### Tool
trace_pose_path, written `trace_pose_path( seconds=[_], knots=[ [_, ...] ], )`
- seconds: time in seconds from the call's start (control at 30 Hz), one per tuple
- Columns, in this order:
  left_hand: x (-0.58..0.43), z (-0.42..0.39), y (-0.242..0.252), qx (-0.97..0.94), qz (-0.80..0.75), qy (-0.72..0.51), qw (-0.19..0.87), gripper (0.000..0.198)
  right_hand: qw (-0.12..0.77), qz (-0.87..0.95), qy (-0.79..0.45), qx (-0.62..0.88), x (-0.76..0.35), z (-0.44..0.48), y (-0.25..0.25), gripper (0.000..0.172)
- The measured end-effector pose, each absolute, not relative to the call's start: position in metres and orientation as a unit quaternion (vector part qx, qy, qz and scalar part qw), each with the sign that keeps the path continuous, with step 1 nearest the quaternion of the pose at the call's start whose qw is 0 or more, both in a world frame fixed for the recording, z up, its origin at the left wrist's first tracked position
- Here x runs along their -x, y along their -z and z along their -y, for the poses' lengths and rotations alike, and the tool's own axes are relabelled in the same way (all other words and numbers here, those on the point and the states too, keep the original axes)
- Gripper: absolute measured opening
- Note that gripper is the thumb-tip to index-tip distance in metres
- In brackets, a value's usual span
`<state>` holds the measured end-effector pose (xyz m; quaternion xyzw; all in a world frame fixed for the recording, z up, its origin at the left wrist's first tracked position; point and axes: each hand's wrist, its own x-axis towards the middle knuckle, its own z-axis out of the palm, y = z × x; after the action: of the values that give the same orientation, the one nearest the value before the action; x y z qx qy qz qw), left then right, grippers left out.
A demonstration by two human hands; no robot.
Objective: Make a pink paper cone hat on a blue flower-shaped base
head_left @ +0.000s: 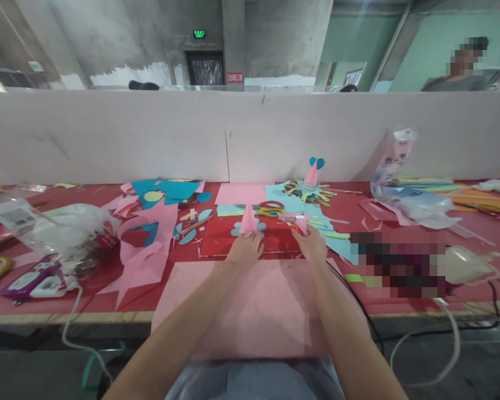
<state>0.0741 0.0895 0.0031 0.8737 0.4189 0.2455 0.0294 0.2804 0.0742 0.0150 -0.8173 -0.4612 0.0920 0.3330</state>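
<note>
A pink paper cone stands upright on a red board, with light blue paper petals around its base. The fingers of my left hand are closed at the near side of that base, partly hiding it. To the right, my right hand grips a pink hot glue gun, whose nozzle points left over the board. Scissors with red and yellow handles lie just behind the board. Farther back stands a similar pink cone with blue round pieces on top and green strips spread around its foot.
Cut pink paper and blue paper lie at left, near a plastic bag and a purple-and-white power strip. A black cable runs off the table's front edge. A white partition rises behind; a person is beyond it.
</note>
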Motion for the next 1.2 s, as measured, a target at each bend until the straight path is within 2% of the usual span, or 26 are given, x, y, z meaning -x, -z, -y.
trace_pose_path(
  seconds=[0.13, 0.23, 0.33, 0.4, 0.47, 0.6, 0.7, 0.83, 1.0, 1.13, 1.2],
  knots=[
    [-0.072, -0.087, -0.006, -0.867, -0.427, -0.256, 0.017, 0.021, 0.338, 0.459, -0.091, 0.817, -0.281, -0.075, -0.013, 0.048],
    [-0.067, -0.091, -0.010, -0.801, -0.473, -0.367, 0.019, 0.018, 0.342, 0.461, -0.093, 0.814, -0.281, -0.075, -0.013, 0.048],
    [-0.062, -0.104, -0.016, -0.708, -0.506, -0.490, 0.040, 0.034, 0.343, 0.459, -0.095, 0.814, -0.281, -0.074, -0.013, 0.049],
    [-0.062, -0.117, -0.019, -0.688, -0.508, -0.513, 0.071, 0.049, 0.343, 0.459, -0.096, 0.814, -0.280, -0.073, -0.014, 0.049],
    [-0.065, -0.130, -0.019, -0.683, -0.514, -0.509, 0.106, 0.051, 0.346, 0.457, -0.099, 0.814, -0.278, -0.073, -0.016, 0.049],
    [-0.072, -0.148, -0.019, -0.684, -0.537, -0.470, 0.150, 0.035, 0.349, 0.453, -0.112, 0.812, -0.277, -0.072, -0.016, 0.049],
    [-0.071, -0.153, -0.023, -0.678, -0.537, -0.473, 0.167, 0.031, 0.355, 0.458, -0.108, 0.807, -0.277, -0.072, -0.015, 0.050],
    [-0.059, -0.157, -0.035, -0.685, -0.498, -0.489, 0.210, 0.039, 0.358, 0.453, -0.113, 0.809, -0.277, -0.072, -0.015, 0.050],
    [-0.043, -0.157, -0.042, -0.738, -0.444, -0.416, 0.293, 0.049, 0.353, 0.452, -0.124, 0.810, -0.278, -0.072, -0.017, 0.050],
    [-0.035, -0.140, -0.035, -0.749, -0.439, -0.432, 0.245, 0.058, 0.353, 0.450, -0.127, 0.810, -0.279, -0.073, -0.016, 0.049],
    [-0.033, -0.127, -0.029, -0.722, -0.461, -0.481, 0.187, 0.044, 0.353, 0.450, -0.122, 0.811, -0.279, -0.074, -0.015, 0.047]
  ],
)
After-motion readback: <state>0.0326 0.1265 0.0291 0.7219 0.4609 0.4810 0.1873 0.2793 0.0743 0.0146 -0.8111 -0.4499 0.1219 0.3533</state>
